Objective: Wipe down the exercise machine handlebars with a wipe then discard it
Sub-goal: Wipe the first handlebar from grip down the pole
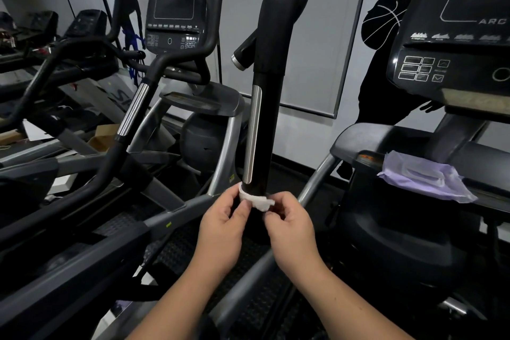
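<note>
Here, two hands (220,223) (289,225), one wipe (255,199)

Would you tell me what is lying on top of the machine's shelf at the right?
A purple wipes pack lies on the shelf, its flap facing up. The shelf surface beneath the pack is covered.

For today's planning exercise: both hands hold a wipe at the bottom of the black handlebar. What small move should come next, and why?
Probably slide the wipe upward: the left hand and right hand pinch it round the handlebar at its base, so the length above seems unwiped.
</note>
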Demonstrator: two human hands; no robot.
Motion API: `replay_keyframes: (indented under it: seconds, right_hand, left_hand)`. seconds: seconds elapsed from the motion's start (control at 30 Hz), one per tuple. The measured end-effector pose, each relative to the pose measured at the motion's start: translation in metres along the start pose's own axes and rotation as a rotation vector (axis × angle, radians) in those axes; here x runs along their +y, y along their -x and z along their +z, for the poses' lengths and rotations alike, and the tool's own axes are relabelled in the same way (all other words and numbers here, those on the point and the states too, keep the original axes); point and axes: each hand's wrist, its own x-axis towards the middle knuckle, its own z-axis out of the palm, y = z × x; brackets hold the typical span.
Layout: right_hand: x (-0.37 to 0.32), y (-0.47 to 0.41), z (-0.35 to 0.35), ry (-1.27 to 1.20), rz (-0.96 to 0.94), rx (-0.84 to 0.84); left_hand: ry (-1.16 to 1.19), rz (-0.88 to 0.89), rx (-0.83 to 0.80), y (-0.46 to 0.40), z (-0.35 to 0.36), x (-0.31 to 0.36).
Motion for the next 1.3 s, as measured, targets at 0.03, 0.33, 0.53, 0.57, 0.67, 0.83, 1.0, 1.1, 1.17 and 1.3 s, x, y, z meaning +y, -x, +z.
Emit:
replay_keyframes:
  seconds: [0.03,0.33,0.53,0.57,0.67,0.83,1.0,1.1,1.17,1.3]
  right_hand:
    - [0.000,0.000,0.000,0.003,0.011,-0.001]
    - [0.003,0.002,-0.004,-0.007,0.043,-0.007]
    - [0.010,0.001,-0.006,-0.026,0.055,-0.012]
    - [0.011,0.001,-0.006,-0.024,0.052,-0.010]
    - [0.013,0.002,-0.007,-0.005,0.040,-0.012]
    - [0.016,0.000,-0.012,-0.022,0.055,-0.002]
    - [0.019,-0.001,-0.015,0.006,0.055,0.023]
    - [0.021,-0.004,-0.018,0.011,0.055,0.039]
    - [0.023,-0.006,-0.019,0.004,0.054,0.056]
    - [0.029,-0.004,-0.021,0.016,0.076,0.051]
  left_hand:
    - [0.031,-0.011,-0.024,0.003,0.000,0.000]
    - [0.070,-0.081,-0.138,-0.001,0.003,-0.005]
    - [0.157,-0.126,-0.144,-0.010,0.004,-0.009]
    - [0.156,-0.124,-0.146,-0.011,0.006,-0.008]
    - [0.034,-0.146,-0.146,-0.013,0.009,-0.014]
    - [-0.029,-0.149,-0.112,-0.030,0.008,-0.012]
    - [-0.082,-0.212,-0.137,-0.023,0.011,-0.019]
    - [-0.045,-0.198,-0.090,-0.030,0.012,-0.015]
    - [-0.044,-0.184,-0.054,-0.030,0.014,-0.015]
    - [-0.045,-0.228,-0.054,-0.016,0.017,-0.020]
